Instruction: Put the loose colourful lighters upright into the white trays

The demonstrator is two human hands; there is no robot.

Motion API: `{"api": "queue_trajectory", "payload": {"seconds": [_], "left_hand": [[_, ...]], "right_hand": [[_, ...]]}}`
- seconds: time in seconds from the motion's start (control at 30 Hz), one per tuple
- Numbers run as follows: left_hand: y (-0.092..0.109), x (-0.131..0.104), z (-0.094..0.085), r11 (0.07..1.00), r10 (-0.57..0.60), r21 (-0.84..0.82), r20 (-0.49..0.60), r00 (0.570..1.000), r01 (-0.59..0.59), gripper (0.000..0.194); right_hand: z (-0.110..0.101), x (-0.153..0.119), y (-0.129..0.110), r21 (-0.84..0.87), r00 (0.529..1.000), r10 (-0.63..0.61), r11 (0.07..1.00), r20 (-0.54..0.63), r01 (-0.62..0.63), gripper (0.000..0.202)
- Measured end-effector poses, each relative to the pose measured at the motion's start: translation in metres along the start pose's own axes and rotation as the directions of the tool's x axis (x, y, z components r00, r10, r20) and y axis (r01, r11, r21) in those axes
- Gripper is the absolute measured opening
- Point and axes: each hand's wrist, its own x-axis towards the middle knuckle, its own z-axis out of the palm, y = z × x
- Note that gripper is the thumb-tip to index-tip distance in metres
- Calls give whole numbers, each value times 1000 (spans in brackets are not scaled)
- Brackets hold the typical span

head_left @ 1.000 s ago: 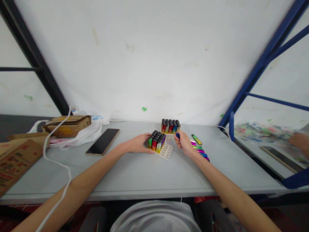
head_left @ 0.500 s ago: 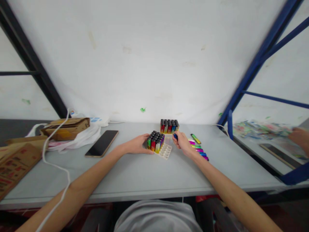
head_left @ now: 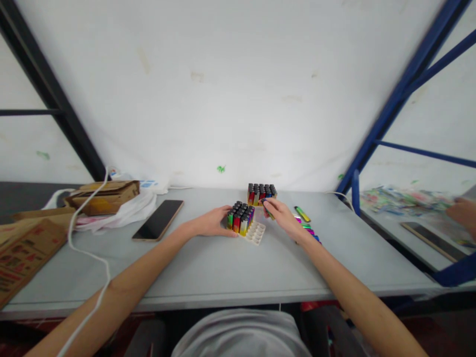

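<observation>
My left hand (head_left: 215, 221) is closed around the left side of a white tray (head_left: 256, 233), thumb in front and fingers behind. Several colourful lighters (head_left: 240, 218) with black tops stand upright in its left part, while round holes show bare at its right. Pinched in my right hand (head_left: 280, 214) is a single lighter (head_left: 268, 209), held tilted just right of the tray. Beneath and beyond that hand, several loose lighters (head_left: 308, 227) lie in a row, partly hidden by it. A yellow-green lighter (head_left: 302, 213) lies behind them.
Behind the tray stands a second block of upright lighters (head_left: 262, 194). A phone (head_left: 158, 219) lies to the left, near cardboard boxes (head_left: 103, 197), a white plastic bag (head_left: 128, 214) and a white cable (head_left: 89, 255). Blue frame bars (head_left: 386, 114) rise at the right.
My right hand has shifted slightly left with the lighter, which has turned so that more of its body shows. My left hand stays at the tray.
</observation>
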Motion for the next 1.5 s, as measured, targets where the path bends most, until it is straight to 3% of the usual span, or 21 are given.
{"api": "queue_trajectory", "payload": {"seconds": [0.27, 0.5, 0.63, 0.7, 0.8, 0.93, 1.0, 1.07, 1.17, 1.3, 1.37, 1.43, 1.5], "left_hand": [[-4, 2, 2, 1000, 19, -8, 2, 1000, -19, 85], [-3, 1, 2, 999, 23, -29, -3, 1000, -23, 86], [0, 0, 1, 999, 24, -37, 0, 1000, -24, 85], [0, 0, 0, 998, 41, -41, 0, 999, -41, 82], [-1, 0, 0, 998, 60, -29, 6, 998, -60, 79], [-3, 1, 0, 999, 36, -35, 5, 999, -36, 84], [-4, 1, 1, 999, 30, -34, 5, 1000, -30, 85], [-4, 1, 1, 999, 34, -27, 3, 999, -34, 83], [-5, 1, 1, 999, 32, -9, 9, 999, -32, 82], [-4, 1, 1, 999, 31, 22, 34, 999, -32, 81], [-3, 1, 1, 999, 32, 22, 39, 999, -33, 82], [-3, 2, 1, 999, 29, 15, 31, 999, -30, 83], [-4, 2, 2, 999, 38, 7, 15, 999, -38, 82]], "right_hand": [[3, -5, 13, 39, 1000, 9, 999, 12, -10, 40], [3, -8, 8, -311, 984, -133, 936, 120, 165, 24], [3, -10, -2, -406, 954, -195, 871, 229, 276, 21], [-5, -9, -7, -463, 953, -223, 836, 205, 295, 23], [-33, -3, -5, -648, 979, -204, 742, 24, 171, 34], [-84, 5, 23, -854, 971, -52, 489, -233, -179, 26], [-103, 6, 40, -870, 949, 59, 384, -311, -309, 30], [-114, 7, 54, -865, 929, 175, 342, -326, -368, 34], [-120, 10, 61, -848, 926, 229, 379, -301, -370, 25], [-115, 16, 50, -841, 954, 149, 450, -261, -301, 17], [-108, 17, 40, -724, 962, 93, 641, -257, -256, 23], [-95, 16, 28, -429, 969, 45, 891, -242, -149, 31], [-77, 12, 16, -75, 982, 22, 997, -187, -36, 40]]}}
